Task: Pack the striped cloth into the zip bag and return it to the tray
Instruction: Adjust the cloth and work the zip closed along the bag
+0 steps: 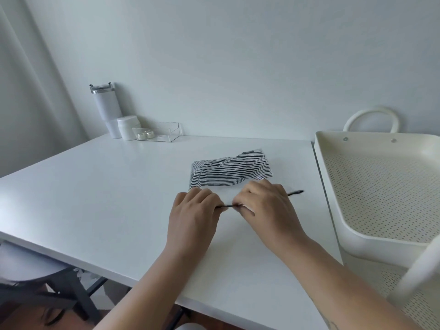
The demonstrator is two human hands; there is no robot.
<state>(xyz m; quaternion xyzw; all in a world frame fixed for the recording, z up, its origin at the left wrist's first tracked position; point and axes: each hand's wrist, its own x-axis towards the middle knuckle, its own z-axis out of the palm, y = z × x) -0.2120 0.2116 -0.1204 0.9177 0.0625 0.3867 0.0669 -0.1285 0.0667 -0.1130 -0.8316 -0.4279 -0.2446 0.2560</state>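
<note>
The black-and-white striped cloth (229, 171) lies folded inside a clear zip bag (226, 195) on the white table (107, 186). The bag's dark zip strip runs along its near edge, one end showing past my right hand. My left hand (192, 210) pinches the left part of that strip. My right hand (266, 206) pinches the strip just beside it, fingertips almost touching the left hand. The cream perforated tray (333, 198) stands to the right of the table, with nothing in it that I can see.
At the table's far left corner stand a white tumbler (106, 106), a white jar (128, 127) and a clear acrylic box (158, 133) holding two small items. The tray belongs to a cart with a looped handle (371, 115). A dark chair (47, 294) sits below left.
</note>
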